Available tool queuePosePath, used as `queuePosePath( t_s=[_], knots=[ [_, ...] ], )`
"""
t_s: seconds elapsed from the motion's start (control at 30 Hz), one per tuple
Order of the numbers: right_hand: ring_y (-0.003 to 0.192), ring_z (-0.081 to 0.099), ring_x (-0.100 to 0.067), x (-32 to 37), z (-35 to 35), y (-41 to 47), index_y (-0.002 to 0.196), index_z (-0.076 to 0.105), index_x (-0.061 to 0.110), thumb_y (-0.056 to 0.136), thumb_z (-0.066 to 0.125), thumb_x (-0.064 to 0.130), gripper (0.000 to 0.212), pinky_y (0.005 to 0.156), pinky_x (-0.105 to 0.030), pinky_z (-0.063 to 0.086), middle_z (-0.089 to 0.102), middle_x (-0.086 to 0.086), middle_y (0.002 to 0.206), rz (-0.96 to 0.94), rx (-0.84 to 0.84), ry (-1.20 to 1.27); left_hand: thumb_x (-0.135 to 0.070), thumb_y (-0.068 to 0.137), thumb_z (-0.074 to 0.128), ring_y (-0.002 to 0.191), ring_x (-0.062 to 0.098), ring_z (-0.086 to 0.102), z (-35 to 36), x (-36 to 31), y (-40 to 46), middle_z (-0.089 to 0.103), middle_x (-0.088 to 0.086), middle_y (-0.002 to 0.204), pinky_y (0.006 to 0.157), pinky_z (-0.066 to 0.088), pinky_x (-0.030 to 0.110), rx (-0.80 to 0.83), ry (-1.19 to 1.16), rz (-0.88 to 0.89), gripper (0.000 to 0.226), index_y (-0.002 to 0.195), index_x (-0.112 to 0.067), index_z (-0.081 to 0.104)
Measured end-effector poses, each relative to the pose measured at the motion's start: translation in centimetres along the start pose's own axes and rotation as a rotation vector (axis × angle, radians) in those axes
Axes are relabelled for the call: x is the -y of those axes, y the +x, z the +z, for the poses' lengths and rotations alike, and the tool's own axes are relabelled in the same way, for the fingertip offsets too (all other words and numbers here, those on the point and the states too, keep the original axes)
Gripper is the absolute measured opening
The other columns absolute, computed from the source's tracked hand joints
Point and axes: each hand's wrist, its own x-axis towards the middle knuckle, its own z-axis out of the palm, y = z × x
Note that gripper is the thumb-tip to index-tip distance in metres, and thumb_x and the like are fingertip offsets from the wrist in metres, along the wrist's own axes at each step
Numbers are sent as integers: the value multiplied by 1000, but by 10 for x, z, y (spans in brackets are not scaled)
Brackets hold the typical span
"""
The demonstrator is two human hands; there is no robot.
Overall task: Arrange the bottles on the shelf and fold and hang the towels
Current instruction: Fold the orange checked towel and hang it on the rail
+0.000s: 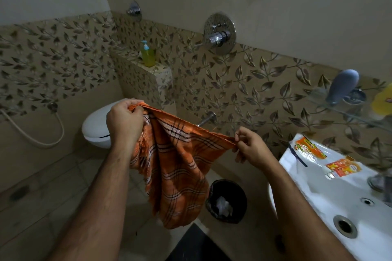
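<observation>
Hands (124, 121) and (250, 146) both pinched shut on orange plaid towel (176, 167), top edge stretched between.

A: orange towel (178, 167) = thin woven cloth, matt, plaid weave, frayed rough edge.
B: fittings?
A: shower valve plate (219, 33) polished metal, mirror-glossy. Sink (331, 199) and toilet (96, 127) smooth glossy ceramic.
B: wall?
A: leaf tiles (244, 91) low sheen. Soap bottle (147, 54) translucent plastic. Bin (227, 201) matt black.

orange printed packets (310, 148) on the sink (331, 193) rim, lettering too blurred to read
</observation>
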Motion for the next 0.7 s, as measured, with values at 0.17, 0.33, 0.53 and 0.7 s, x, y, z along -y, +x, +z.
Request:
queuePosePath(
  t_s=[0.17, 0.33, 0.53, 0.7],
  knots=[
    [45, 65, -17, 10, -5, -1, 88, 71, 20, 89, 41, 2, 35, 51, -30, 52, 64, -2, 66, -37, 51, -310, -20, 81, 55, 86, 20, 70, 2, 7, 5, 75, 0, 82, 84, 55, 42, -5, 21, -26, 21, 91, -22, 74],
    [54, 68, -8, 10, -12, -2, 66, 67, 18, 77, 42, 32, 30, 65, -40, 58, 71, 0, 64, -72, 33, -382, -19, 82, 57, 82, 22, 69, 3, 10, 8, 74, 0, 79, 80, 55, 42, -10, 60, -15, 19, 90, -22, 74],
    [69, 61, -11, 1, -11, 0, 64, 66, 18, 72, 69, 65, 48, 61, -38, 52, 64, 5, 72, -144, -126, -417, -17, 84, 59, 87, 25, 66, 3, 14, 12, 74, 2, 89, 80, 54, 40, -11, 127, -7, 19, 94, -18, 75],
    [57, 54, -12, 9, -8, -5, 74, 56, 14, 76, 82, 14, 26, 57, -33, 46, 58, 4, 59, -69, -190, 66, -19, 83, 58, 79, 21, 69, 5, 31, 16, 73, 1, 76, 81, 56, 38, 68, 136, -87, 19, 92, -21, 75]
  ],
)
